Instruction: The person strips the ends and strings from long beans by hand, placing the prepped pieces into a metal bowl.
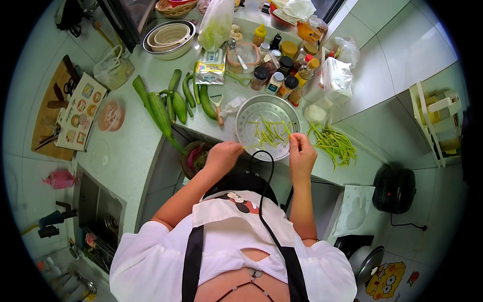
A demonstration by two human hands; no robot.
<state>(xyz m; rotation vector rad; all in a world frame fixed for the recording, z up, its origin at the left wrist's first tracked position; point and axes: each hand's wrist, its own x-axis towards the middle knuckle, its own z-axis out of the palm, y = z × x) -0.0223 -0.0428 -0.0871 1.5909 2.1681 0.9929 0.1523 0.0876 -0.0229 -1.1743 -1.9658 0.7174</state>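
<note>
2 bare hands were at 1 round silver perforated metal pan (pixel 251 113). Left hand (pixel 225 158) was pinched closed at the pan's near-left edge, 1 thin green strip (pixel 245 147) at the fingertips. Right hand (pixel 303 152) had thumb and fingers closed on 1 slim light-green bean (pixel 289 130) at the right rim. Elbows were bent outward; left forearm slanted inward, right stood near vertical. Loose green bean pieces (pixel 271 134) lay in the pan, too tangled to count. 1 heap of long green beans (pixel 336 146) sat right of it, 1 wooden-handled peeler (pixel 219 115) left.
</note>
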